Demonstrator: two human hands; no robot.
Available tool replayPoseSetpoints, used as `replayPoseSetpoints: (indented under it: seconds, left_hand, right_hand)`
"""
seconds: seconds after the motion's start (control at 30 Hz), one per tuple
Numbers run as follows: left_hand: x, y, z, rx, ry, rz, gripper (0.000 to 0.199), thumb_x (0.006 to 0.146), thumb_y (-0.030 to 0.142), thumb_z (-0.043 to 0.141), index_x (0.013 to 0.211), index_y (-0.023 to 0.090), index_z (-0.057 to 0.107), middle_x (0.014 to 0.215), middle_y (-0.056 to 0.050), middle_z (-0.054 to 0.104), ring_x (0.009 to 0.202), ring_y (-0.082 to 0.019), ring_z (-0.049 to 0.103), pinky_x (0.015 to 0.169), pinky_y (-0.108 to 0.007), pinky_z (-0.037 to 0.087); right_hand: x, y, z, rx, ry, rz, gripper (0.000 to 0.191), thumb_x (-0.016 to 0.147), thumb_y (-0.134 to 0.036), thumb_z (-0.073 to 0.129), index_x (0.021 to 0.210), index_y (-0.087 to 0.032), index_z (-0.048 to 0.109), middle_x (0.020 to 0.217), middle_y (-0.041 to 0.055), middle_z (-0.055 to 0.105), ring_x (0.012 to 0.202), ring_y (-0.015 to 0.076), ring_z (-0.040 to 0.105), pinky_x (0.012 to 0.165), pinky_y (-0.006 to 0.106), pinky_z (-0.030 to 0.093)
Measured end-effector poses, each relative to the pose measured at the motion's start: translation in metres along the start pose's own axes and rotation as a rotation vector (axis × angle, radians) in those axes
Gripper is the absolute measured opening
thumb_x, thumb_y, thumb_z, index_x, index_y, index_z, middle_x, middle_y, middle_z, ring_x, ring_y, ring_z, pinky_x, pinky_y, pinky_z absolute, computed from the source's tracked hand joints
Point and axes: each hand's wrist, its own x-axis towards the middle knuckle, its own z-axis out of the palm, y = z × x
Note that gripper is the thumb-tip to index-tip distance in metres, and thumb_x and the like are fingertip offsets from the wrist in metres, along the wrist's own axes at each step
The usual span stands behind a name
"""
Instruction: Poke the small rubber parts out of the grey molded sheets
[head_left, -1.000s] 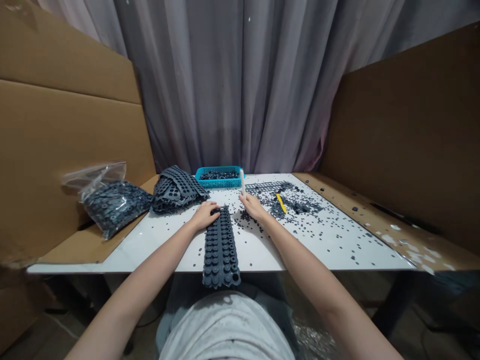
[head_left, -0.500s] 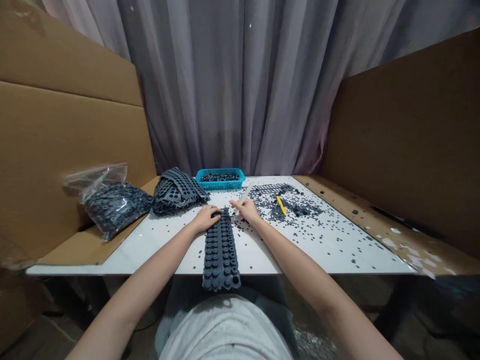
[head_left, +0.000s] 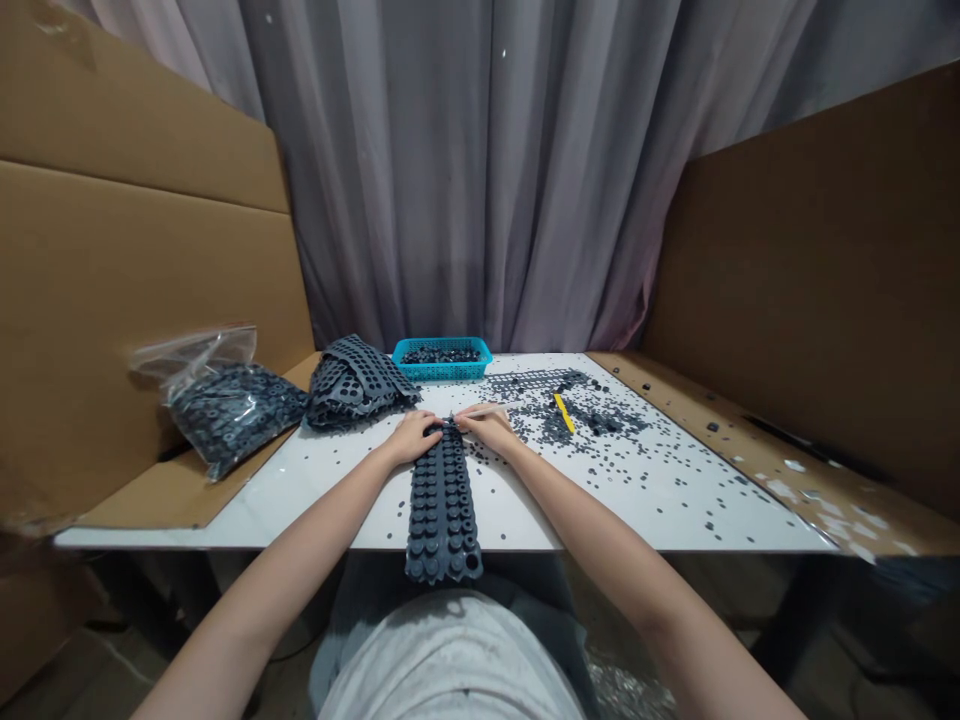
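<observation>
A long black rubber sheet [head_left: 442, 500] with rows of round raised pieces lies lengthwise before me, its near end jutting past the table edge. My left hand [head_left: 412, 437] rests at the sheet's far left side, fingers bent onto its edge and pressing it. In my right hand [head_left: 486, 428] is a slim white pen-like tool [head_left: 484, 411], pinched between thumb and fingers, its tip at the sheet's far end. The tip itself is too small to make out clearly.
A blue basket [head_left: 442, 371] of black parts stands behind. To the left are perforated black sheets [head_left: 356, 385] and a clear bag [head_left: 232, 410] of black rings. A yellow knife-like tool [head_left: 564, 412] lies among scattered black bits on the white table [head_left: 525, 515]. Cardboard walls flank both sides.
The white tool has tipped from steeply upright to nearly flat, pointing left. My right hand has turned and shifted slightly left toward the sheet. My left hand stays in place.
</observation>
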Motion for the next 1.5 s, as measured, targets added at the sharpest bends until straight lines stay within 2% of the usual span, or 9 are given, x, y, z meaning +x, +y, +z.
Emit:
replayPoseSetpoints:
  seconds: [0.17, 0.33, 0.67, 0.87, 1.03, 1.1, 1.3, 1.5]
  left_hand:
    - [0.000, 0.001, -0.001, 0.001, -0.009, -0.012, 0.029, 0.091, 0.031, 0.055, 0.117, 0.018, 0.056, 0.123, -0.009, 0.055, 0.107, -0.023, 0.056, 0.090, -0.046, 0.047]
    - [0.000, 0.002, -0.001, 0.007, -0.015, -0.030, 0.030, 0.091, 0.032, 0.055, 0.118, 0.018, 0.055, 0.124, -0.010, 0.055, 0.107, -0.024, 0.056, 0.090, -0.046, 0.047]
    - [0.000, 0.007, -0.001, 0.033, -0.032, -0.066, 0.033, 0.091, 0.032, 0.055, 0.121, 0.018, 0.054, 0.128, -0.010, 0.052, 0.110, -0.025, 0.055, 0.091, -0.047, 0.047]
    - [-0.001, 0.009, -0.003, 0.032, -0.049, -0.081, 0.034, 0.091, 0.032, 0.055, 0.122, 0.018, 0.053, 0.128, -0.010, 0.052, 0.110, -0.025, 0.055, 0.091, -0.048, 0.047]
    - [-0.001, 0.009, -0.004, 0.018, -0.049, -0.084, 0.034, 0.091, 0.032, 0.055, 0.122, 0.019, 0.053, 0.130, -0.010, 0.051, 0.111, -0.025, 0.054, 0.092, -0.048, 0.046]
    - [-0.001, 0.009, -0.004, 0.012, -0.050, -0.086, 0.034, 0.091, 0.032, 0.055, 0.122, 0.019, 0.053, 0.130, -0.010, 0.051, 0.112, -0.025, 0.054, 0.093, -0.048, 0.046]
    - [-0.001, 0.008, -0.003, 0.000, -0.059, -0.092, 0.035, 0.091, 0.032, 0.055, 0.123, 0.018, 0.053, 0.130, -0.010, 0.051, 0.112, -0.026, 0.053, 0.093, -0.049, 0.045]
    - [0.000, 0.007, -0.001, -0.001, -0.068, -0.096, 0.035, 0.091, 0.032, 0.055, 0.124, 0.019, 0.052, 0.132, -0.010, 0.049, 0.114, -0.026, 0.052, 0.095, -0.050, 0.044]
  right_hand:
    - [0.005, 0.008, 0.008, -0.053, -0.041, -0.067, 0.015, 0.075, -0.032, 0.064, 0.075, -0.018, 0.068, 0.079, 0.0047, 0.072, 0.074, 0.0183, 0.066, 0.067, 0.027, 0.049]
    - [0.006, 0.015, 0.010, -0.105, -0.092, -0.126, 0.015, 0.081, -0.031, 0.060, 0.075, -0.018, 0.062, 0.075, 0.0036, 0.070, 0.067, 0.0153, 0.062, 0.060, 0.024, 0.046]
    - [0.005, 0.007, 0.008, -0.287, -0.194, -0.280, 0.006, 0.083, -0.025, 0.058, 0.080, -0.020, 0.059, 0.082, 0.0018, 0.068, 0.076, 0.0164, 0.059, 0.071, 0.025, 0.040]
    - [0.010, 0.013, 0.009, -0.329, -0.082, -0.240, 0.010, 0.083, -0.027, 0.057, 0.076, -0.021, 0.054, 0.071, 0.0009, 0.061, 0.070, 0.0171, 0.053, 0.066, 0.025, 0.036]
    - [0.006, 0.013, -0.002, -0.253, 0.048, -0.182, 0.019, 0.089, -0.036, 0.045, 0.080, -0.020, 0.052, 0.075, 0.0023, 0.061, 0.073, 0.0187, 0.055, 0.069, 0.028, 0.039]
    - [0.002, 0.012, -0.006, -0.193, 0.020, -0.170, 0.023, 0.089, -0.041, 0.044, 0.082, -0.021, 0.052, 0.082, 0.0030, 0.064, 0.079, 0.0185, 0.058, 0.072, 0.028, 0.042]
    - [-0.005, 0.012, -0.004, -0.044, -0.191, -0.149, 0.030, 0.084, -0.050, 0.054, 0.081, -0.020, 0.056, 0.092, 0.0047, 0.070, 0.085, 0.0181, 0.064, 0.076, 0.030, 0.049]
    - [-0.005, 0.009, 0.001, -0.021, -0.249, -0.159, 0.027, 0.082, -0.046, 0.059, 0.078, -0.020, 0.059, 0.091, 0.0059, 0.071, 0.086, 0.0191, 0.065, 0.079, 0.032, 0.049]
